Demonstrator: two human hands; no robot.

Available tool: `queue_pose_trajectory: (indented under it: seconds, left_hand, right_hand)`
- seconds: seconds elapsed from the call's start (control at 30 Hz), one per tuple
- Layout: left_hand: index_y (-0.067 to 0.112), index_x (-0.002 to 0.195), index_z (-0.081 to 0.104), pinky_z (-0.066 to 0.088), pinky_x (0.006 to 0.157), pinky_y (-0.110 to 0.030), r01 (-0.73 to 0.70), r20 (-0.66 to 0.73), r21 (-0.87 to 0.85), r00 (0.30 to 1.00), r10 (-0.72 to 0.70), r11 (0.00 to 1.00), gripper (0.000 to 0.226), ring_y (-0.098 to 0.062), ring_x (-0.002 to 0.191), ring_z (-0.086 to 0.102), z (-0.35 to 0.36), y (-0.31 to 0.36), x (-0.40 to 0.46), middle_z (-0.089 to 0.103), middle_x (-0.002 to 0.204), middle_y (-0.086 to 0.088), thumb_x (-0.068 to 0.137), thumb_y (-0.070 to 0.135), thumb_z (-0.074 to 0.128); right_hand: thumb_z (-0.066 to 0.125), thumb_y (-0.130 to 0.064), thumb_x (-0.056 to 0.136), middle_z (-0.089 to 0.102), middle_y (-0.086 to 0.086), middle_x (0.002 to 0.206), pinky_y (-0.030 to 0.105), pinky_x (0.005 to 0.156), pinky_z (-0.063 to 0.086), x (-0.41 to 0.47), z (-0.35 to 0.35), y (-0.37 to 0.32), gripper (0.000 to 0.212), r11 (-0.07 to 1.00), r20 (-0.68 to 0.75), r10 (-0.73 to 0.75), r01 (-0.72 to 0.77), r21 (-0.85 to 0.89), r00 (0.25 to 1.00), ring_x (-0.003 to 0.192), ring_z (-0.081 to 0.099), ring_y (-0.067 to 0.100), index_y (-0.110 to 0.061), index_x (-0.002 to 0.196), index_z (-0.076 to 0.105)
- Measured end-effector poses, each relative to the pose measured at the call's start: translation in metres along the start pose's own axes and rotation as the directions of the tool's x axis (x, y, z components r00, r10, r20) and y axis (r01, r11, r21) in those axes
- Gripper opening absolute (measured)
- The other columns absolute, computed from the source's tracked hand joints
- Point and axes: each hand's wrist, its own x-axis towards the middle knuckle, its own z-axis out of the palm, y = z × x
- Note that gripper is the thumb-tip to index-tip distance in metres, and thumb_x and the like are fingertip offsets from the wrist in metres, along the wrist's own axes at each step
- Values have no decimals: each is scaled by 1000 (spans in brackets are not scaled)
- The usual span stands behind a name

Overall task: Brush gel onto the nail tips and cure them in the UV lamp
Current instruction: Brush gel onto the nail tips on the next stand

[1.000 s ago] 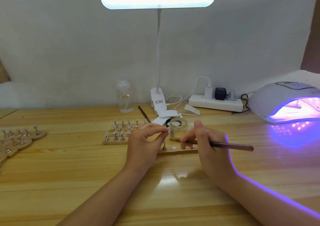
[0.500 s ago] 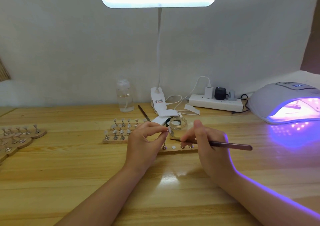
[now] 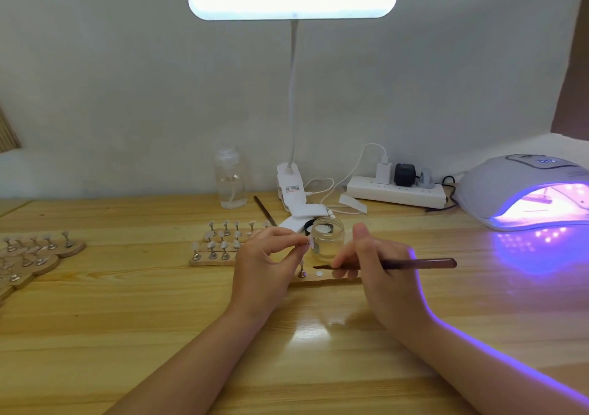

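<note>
left hand (image 3: pixel 264 261): pinches a nail tip (image 3: pixel 310 242) on its small stand, raised just left of the glass jar (image 3: pixel 327 237) | right hand (image 3: pixel 379 274): grips the brush (image 3: pixel 398 264), bristles pointing left under the tip | UV lamp (image 3: pixel 522 191): lit purple, far right on the table (image 3: pixel 127 319)

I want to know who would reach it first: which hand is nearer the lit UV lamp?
Right. The right hand, holding the brush, lies between the UV lamp and the left hand, which sits farther left.
</note>
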Motion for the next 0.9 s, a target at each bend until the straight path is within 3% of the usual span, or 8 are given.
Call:
queue_pose_trajectory:
  seconds: [0.17, 0.27, 0.33, 0.43, 0.57, 0.7, 0.83, 0.9]
  left_hand:
    - [32, 76, 69, 48, 79, -36, -44, -3, 26, 999, 44, 999, 27, -16, 88, 60, 0, -2, 1, 67, 79, 11, 71, 5, 74]
    - [31, 77, 70, 46, 82, -25, -54, 4, 42, 999, 53, 998, 26, -14, 88, 60, 0, -4, 1, 67, 79, 13, 71, 6, 73]
    - [33, 76, 69, 45, 80, -19, -60, 0, 51, 998, 60, 997, 27, -12, 87, 60, 0, -3, 1, 66, 79, 15, 71, 7, 74]
    - [30, 78, 70, 44, 80, -18, -73, 2, 53, 997, 73, 996, 24, -11, 86, 60, 0, -3, 1, 66, 79, 16, 71, 7, 73]
    - [27, 78, 71, 41, 76, -10, -93, -5, 79, 996, 94, 993, 21, -8, 85, 60, 0, -3, 2, 65, 78, 19, 70, 8, 74]
    - [31, 78, 69, 39, 75, -6, -106, -16, 83, 994, 107, 991, 24, -5, 83, 61, 0, -3, 1, 65, 76, 21, 69, 9, 75]
    - [37, 75, 67, 39, 75, -4, -102, -24, 75, 994, 104, 992, 31, -1, 85, 60, 0, -1, 2, 63, 72, 25, 68, 9, 76]
    - [37, 73, 67, 39, 75, -4, -89, -25, 60, 996, 90, 994, 29, 2, 84, 59, 0, -2, 2, 63, 71, 25, 68, 10, 76]
  right_hand:
    - [38, -49, 87, 65, -19, 66, 8, 58, 42, 2, -1, 0, 35, 989, 10, -104, 105, -108, 995, 64, 61, -1, -34, 72, 65]
    - [42, -51, 86, 66, -7, 59, 19, 56, 47, 1, -1, 1, 41, 1000, 3, -14, 14, -10, 1000, 55, 60, 5, -28, 62, 66]
    - [42, -49, 86, 66, -8, 58, 21, 57, 48, 2, -1, 2, 39, 998, -19, -63, 63, -27, 998, 57, 61, 6, -29, 63, 66]
    - [33, -49, 86, 65, -18, 67, 12, 61, 44, 3, -1, 1, 36, 986, 7, -121, 121, -119, 993, 68, 62, 1, -36, 72, 64]
    - [35, -52, 83, 66, -4, 58, 19, 56, 47, 1, 1, 0, 45, 999, 7, -43, 42, 25, 999, 55, 60, 6, -27, 61, 66]
    - [37, -42, 90, 66, -12, 66, 12, 59, 44, 2, -2, -1, 36, 987, -13, -143, 142, -69, 990, 63, 61, 2, -29, 72, 66]
    - [42, -40, 87, 67, -2, 57, 17, 55, 47, 0, 0, 0, 41, 998, 2, 4, -4, 62, 1000, 53, 61, 6, -21, 62, 68]
    - [45, -41, 88, 67, -1, 57, 18, 54, 48, 0, 0, -1, 40, 996, -32, -21, 23, 88, 999, 53, 61, 7, -21, 62, 68]
